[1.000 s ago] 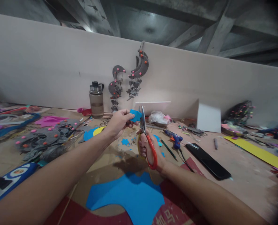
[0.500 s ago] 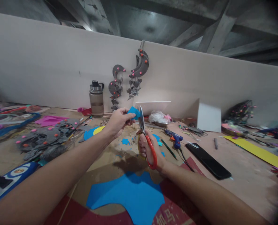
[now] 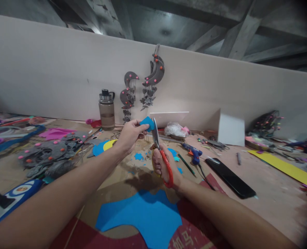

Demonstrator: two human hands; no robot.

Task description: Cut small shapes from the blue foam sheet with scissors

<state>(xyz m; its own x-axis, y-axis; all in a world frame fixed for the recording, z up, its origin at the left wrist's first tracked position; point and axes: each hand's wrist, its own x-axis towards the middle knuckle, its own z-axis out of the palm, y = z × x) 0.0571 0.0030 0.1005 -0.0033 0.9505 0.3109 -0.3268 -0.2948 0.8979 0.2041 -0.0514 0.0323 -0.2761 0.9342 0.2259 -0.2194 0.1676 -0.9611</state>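
My left hand (image 3: 131, 135) pinches a small piece of blue felt (image 3: 147, 123) between thumb and fingers. My right hand (image 3: 166, 166) is wrapped round the handles of a pair of scissors (image 3: 167, 169) with a red grip. The blades point up, slightly parted, right beside the felt's right edge. Below my hands a large blue felt sheet (image 3: 143, 214) with cut-out edges lies on the cardboard. A small blue flower-like cutout (image 3: 138, 156) rests behind it, with tiny scraps around.
A bottle (image 3: 107, 110) stands at the back near hanging grey moon ornaments (image 3: 155, 72). On the right lie a glue gun (image 3: 193, 152), a green pencil (image 3: 187, 166) and a black phone (image 3: 230, 177). Grey felt pieces (image 3: 49, 154) are heaped on the left.
The blue felt piece has shifted slightly left and turned a little in my left hand. The scissor blades have moved slightly with it; both hands keep their hold.
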